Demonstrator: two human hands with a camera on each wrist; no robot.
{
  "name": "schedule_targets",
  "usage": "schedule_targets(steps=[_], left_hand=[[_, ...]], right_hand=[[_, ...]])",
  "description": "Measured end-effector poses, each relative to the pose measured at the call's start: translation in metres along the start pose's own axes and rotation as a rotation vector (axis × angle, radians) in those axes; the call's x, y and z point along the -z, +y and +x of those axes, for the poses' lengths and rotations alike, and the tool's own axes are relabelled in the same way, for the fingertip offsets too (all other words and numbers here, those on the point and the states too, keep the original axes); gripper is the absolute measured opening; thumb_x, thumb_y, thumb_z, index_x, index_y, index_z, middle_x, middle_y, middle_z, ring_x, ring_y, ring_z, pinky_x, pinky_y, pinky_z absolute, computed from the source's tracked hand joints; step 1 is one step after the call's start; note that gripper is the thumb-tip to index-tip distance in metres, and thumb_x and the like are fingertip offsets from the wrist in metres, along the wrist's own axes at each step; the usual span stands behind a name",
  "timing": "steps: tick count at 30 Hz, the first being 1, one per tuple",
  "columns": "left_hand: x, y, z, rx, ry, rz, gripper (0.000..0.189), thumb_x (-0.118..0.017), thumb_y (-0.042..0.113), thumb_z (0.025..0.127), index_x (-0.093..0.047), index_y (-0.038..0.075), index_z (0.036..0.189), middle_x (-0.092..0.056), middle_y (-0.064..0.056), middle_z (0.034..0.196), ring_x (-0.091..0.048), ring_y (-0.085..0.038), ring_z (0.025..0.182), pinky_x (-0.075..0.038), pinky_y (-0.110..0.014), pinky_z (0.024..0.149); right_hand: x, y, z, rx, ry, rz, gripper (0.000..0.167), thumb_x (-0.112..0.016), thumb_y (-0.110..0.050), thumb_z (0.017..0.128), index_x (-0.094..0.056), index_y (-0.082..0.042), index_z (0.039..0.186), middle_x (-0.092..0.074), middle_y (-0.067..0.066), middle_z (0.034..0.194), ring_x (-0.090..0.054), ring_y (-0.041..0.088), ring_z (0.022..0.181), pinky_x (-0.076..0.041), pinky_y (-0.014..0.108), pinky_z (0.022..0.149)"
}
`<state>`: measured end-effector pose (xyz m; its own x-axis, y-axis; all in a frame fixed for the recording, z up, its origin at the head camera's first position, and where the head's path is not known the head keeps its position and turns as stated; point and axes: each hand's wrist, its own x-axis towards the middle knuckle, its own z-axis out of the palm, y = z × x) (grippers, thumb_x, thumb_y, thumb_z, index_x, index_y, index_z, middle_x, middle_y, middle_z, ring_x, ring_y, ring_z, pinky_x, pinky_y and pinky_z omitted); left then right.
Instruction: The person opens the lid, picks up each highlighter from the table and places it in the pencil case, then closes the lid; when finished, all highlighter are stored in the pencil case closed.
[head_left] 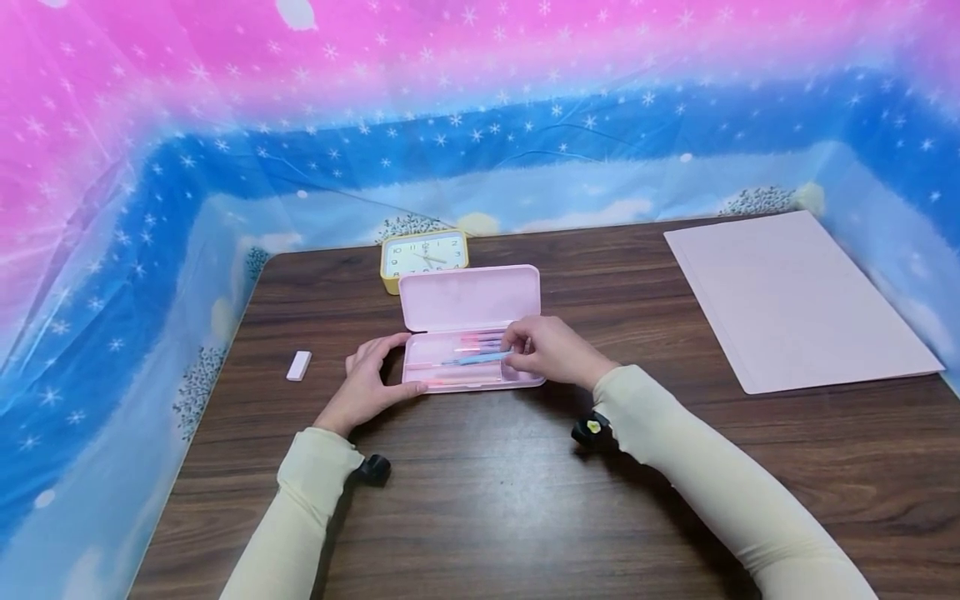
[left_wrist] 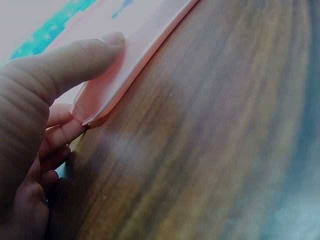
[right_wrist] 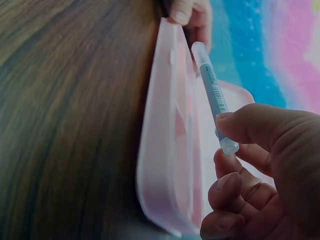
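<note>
A pink pencil case lies on the table with its lid raised toward the back. Thumb and fingers of my left hand hold the case's left end, the thumb over the front edge and the fingers around the corner. In my right hand, a light blue pen with a clear cap is pinched between thumb and fingers near one end. The pen slants over the case's tray in the right wrist view. Several pink and other pale pens lie inside the tray, partly hidden by the right hand.
A yellow-framed clock stands right behind the lid. Left of the case lies a small white eraser-like block. A large pale pink folder or sheet covers the table's right back part. A snowflake-patterned cloth hangs around the table.
</note>
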<state>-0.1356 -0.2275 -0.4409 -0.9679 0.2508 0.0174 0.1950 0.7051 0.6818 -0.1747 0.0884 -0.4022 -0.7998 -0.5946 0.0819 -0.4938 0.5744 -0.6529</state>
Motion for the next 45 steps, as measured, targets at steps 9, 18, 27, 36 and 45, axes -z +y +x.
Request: schedule_targets(steps=[9,18,27,36,45], left_hand=[[0.0,0.0,0.002,-0.002,-0.002,-0.004,0.083,-0.08,0.045,0.079,-0.042,0.018,0.148,-0.042,-0.011,0.15,-0.029,-0.033,0.139,-0.014,-0.055,0.11],[0.0,0.0,0.002,0.001,-0.001,-0.006,0.083,-0.08,0.045,0.079,-0.042,0.018,0.147,-0.043,-0.01,0.15,-0.029,-0.033,0.139,-0.014,-0.054,0.11],[0.001,0.0,0.002,0.001,-0.001,-0.01,0.083,-0.081,0.044,0.078,-0.042,0.019,0.147,-0.043,-0.01,0.15,-0.029,-0.032,0.138,-0.014,-0.054,0.109],[0.001,-0.001,0.001,0.002,-0.001,-0.005,0.083,-0.081,0.045,0.079,-0.042,0.019,0.148,-0.042,-0.01,0.15,-0.028,-0.032,0.139,-0.013,-0.055,0.11],[-0.001,-0.003,0.001,-0.003,0.001,-0.011,0.082,-0.081,0.044,0.079,-0.042,0.02,0.147,-0.042,-0.01,0.15,-0.029,-0.032,0.138,-0.014,-0.054,0.109]], right_hand=[[-0.018,-0.011,0.013,0.055,-0.039,-0.036,0.004,-0.07,-0.009,0.083,-0.07,-0.01,0.087,-0.062,-0.006,0.072,-0.052,0.006,0.07,-0.045,0.023,0.071],[-0.021,-0.015,0.016,0.031,-0.058,-0.032,0.007,-0.069,-0.008,0.084,-0.069,-0.012,0.089,-0.066,-0.005,0.079,-0.057,0.007,0.075,-0.047,0.023,0.074],[-0.018,-0.015,0.013,0.032,-0.057,0.041,0.007,-0.068,-0.007,0.085,-0.069,-0.01,0.092,-0.067,-0.003,0.083,-0.057,0.008,0.078,-0.048,0.025,0.077],[-0.003,-0.015,0.011,-0.015,0.031,0.095,0.013,-0.069,-0.013,0.089,-0.071,-0.009,0.101,-0.067,-0.001,0.087,-0.058,0.013,0.077,-0.047,0.027,0.074],[0.034,-0.01,0.019,-0.104,0.139,0.13,0.02,-0.067,-0.018,0.092,-0.069,-0.008,0.109,-0.065,0.003,0.093,-0.058,0.02,0.078,-0.047,0.031,0.071]])
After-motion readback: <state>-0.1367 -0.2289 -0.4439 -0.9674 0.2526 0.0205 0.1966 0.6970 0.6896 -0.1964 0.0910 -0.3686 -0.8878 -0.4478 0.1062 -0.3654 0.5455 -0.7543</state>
